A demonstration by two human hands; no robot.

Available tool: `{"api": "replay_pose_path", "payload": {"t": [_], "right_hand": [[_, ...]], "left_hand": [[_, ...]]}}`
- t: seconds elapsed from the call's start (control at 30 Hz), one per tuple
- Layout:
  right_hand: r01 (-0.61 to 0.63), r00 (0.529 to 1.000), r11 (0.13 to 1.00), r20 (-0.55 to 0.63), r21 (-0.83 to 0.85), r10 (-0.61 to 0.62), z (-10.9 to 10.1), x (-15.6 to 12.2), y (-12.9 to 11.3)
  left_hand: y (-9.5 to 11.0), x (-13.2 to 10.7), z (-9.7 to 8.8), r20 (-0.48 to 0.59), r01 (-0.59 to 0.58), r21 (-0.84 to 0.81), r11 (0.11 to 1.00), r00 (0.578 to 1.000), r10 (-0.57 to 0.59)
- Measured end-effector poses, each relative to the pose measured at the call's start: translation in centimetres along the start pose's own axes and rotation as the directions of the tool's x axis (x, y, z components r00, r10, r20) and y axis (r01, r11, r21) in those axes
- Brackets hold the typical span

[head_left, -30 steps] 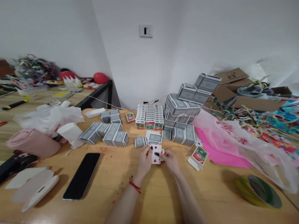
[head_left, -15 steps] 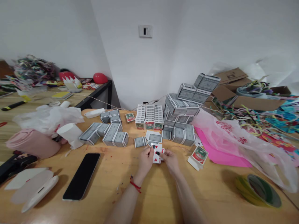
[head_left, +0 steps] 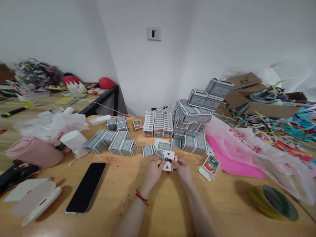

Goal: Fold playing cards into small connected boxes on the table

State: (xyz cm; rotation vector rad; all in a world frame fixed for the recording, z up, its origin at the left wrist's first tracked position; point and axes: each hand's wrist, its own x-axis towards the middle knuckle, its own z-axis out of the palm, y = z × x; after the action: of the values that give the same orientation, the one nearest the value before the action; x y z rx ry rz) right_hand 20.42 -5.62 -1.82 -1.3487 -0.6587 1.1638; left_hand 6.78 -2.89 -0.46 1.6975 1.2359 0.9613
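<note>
Both hands meet over the table, holding face-up playing cards [head_left: 168,167]. My left hand [head_left: 155,169] pinches a three of hearts, its thumb on the card's face. From the other side, my right hand [head_left: 182,168] grips the cards too; a card marked 4 with red hearts sticks out at the right behind the three. Just beyond the fingers lie face-down cards with grey patterned backs [head_left: 164,145], and a small grey-backed stack [head_left: 148,150] rests to their left. An open card box [head_left: 210,166] with a green and red front lies right of my right hand.
Card boxes [head_left: 158,123] stand in rows at the back. Folded grey card blocks [head_left: 122,144] sit left; a tall, leaning pile of them [head_left: 194,112] rises right. A phone [head_left: 86,187], pink roll [head_left: 34,152], tape roll [head_left: 274,201] and plastic bag [head_left: 244,141] surround the work area.
The three of hearts has moved slightly right and turned more upright, with its top corner now showing. My left hand has shifted right with it, and the thumbs are closer together.
</note>
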Motion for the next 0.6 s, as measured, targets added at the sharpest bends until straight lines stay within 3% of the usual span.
{"api": "replay_pose_path", "payload": {"t": [0.27,0.47,0.6], "right_hand": [[0.019,0.992,0.999,0.123,-0.03,-0.015,0.0,-0.3,-0.5],[0.096,0.957,0.994,0.281,-0.057,-0.076,0.1,-0.6,-1.6],[0.211,0.953,0.966,0.253,-0.151,-0.168,0.4,-0.8,-1.7]], "left_hand": [[-1.1,0.7,-0.4,0.014,0.055,-0.162,0.985,0.998,-0.054],[-0.8,0.7,-0.8,-0.097,0.043,-0.115,0.992,0.994,-0.054],[-0.2,0.2,-0.9,-0.127,0.023,-0.073,0.997,0.991,-0.032]]}}
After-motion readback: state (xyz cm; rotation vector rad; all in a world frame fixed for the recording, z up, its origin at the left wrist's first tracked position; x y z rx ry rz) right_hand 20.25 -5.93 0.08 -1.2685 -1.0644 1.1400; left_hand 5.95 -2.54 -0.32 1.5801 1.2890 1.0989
